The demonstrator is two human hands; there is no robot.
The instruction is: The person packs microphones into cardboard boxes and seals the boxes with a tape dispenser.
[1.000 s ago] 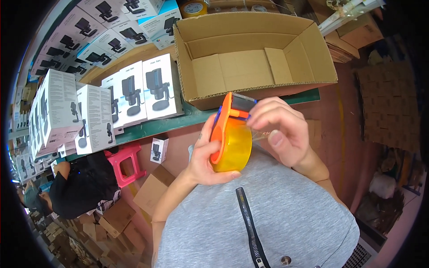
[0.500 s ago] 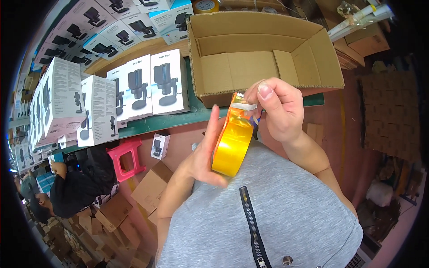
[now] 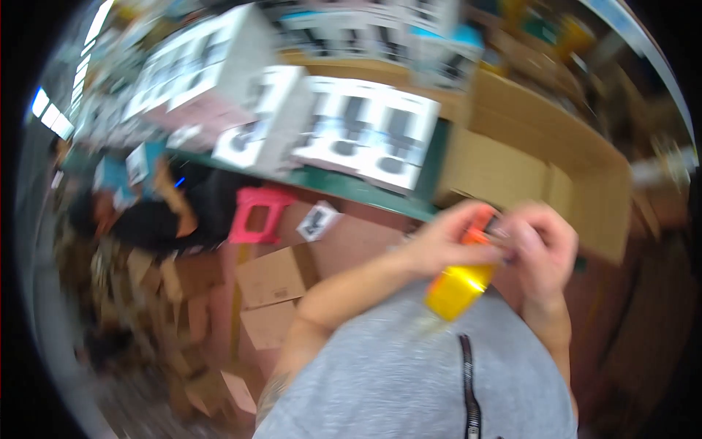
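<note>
The left grip (image 3: 442, 245) is clasping an orange tape dispenser (image 3: 475, 234), whose yellow tape roll (image 3: 459, 293) is hanging just below it. The right grip (image 3: 545, 245) is touching the dispenser's upper end with bent fingers, blur hiding whatever they are pinching. Beyond both grips, an open cardboard box (image 3: 589, 175) is sitting on a green bench (image 3: 351, 194); left of it, white microphone boxes (image 3: 402, 139) are standing in a row. Farther left of the left grip, a pink plastic stool (image 3: 252, 196) is standing near a small white box (image 3: 318, 222).
</note>
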